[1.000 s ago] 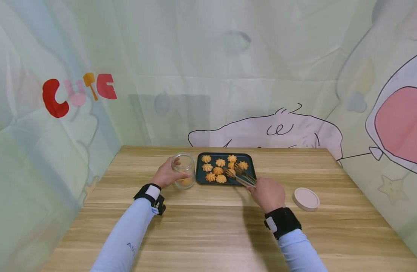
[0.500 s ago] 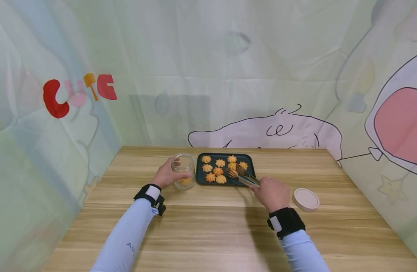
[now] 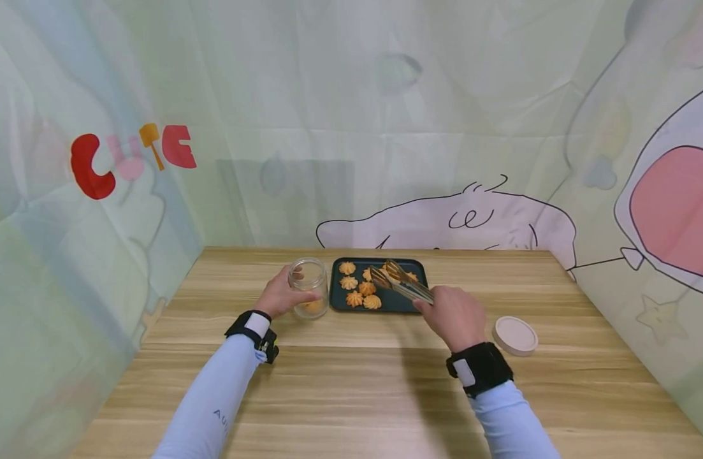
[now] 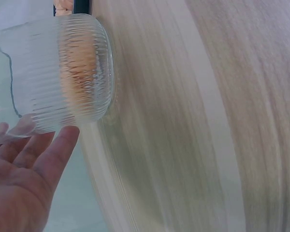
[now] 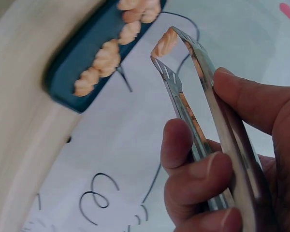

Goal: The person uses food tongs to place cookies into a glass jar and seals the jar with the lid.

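Note:
My left hand (image 3: 279,294) grips a clear glass jar (image 3: 311,280), thumb across its near side. The jar stands upright on the table beside the tray. In the left wrist view the ribbed glass jar (image 4: 43,77) shows orange-brown cookies (image 4: 79,72) at its bottom. My right hand (image 3: 454,317) holds metal tongs (image 3: 411,290) over the dark tray (image 3: 399,303). In the right wrist view, the tongs (image 5: 222,121) pinch one piped cookie (image 5: 164,43) between their tips, lifted off the tray. Several swirled cookies (image 3: 348,282) lie on the tray; the tongs hide some of them.
A round pale lid (image 3: 515,335) lies on the wooden table (image 3: 351,395) to the right of my right hand. Printed cloth walls (image 3: 282,127) close off the table's back and sides.
The tongs have risen from the tray's right part with a cookie between their tips and shifted slightly left. The left hand and jar have stayed in place.

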`<state>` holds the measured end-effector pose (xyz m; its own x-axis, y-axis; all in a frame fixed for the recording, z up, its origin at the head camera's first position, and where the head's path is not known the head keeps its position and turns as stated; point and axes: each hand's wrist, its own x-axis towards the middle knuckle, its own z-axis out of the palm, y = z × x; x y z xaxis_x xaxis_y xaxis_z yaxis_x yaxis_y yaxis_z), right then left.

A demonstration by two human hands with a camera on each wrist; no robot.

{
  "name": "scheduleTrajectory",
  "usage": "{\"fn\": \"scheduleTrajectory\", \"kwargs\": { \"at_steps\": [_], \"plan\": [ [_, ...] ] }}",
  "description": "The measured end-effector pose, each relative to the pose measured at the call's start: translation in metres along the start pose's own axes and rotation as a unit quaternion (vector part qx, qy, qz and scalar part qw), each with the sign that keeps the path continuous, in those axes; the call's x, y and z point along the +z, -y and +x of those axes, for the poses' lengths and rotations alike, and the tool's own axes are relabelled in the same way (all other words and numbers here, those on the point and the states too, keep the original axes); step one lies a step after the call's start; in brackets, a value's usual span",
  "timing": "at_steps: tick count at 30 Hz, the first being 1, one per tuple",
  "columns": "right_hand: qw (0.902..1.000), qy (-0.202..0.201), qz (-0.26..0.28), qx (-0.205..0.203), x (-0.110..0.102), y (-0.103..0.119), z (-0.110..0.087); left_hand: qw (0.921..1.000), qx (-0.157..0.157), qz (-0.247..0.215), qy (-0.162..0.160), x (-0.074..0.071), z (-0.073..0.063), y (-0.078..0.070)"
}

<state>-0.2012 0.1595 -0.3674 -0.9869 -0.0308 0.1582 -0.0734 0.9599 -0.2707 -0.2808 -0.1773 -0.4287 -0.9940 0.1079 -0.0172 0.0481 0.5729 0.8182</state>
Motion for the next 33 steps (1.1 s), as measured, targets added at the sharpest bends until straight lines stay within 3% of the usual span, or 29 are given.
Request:
{"fn": "scheduleTrajectory", "kwargs": {
  "at_steps": [18,27,33],
  "plan": [
    [0.9941,-0.073,-0.004,-0.08,-0.021,0.063,0.008,1.0,0.008,0.001,-0.002,-0.002,0.001,0.003],
    [0.9893,-0.085,-0.018,-0.117,-0.024,0.09,0.009,0.9999,0.014,0.006,-0.001,-0.002,-0.001,0.0],
    [0.9898,-0.067,-0.028,-0.122,-0.02,0.101,0.009,0.9999,0.011,0.005,0.001,-0.002,-0.002,-0.001]
  ]
}}
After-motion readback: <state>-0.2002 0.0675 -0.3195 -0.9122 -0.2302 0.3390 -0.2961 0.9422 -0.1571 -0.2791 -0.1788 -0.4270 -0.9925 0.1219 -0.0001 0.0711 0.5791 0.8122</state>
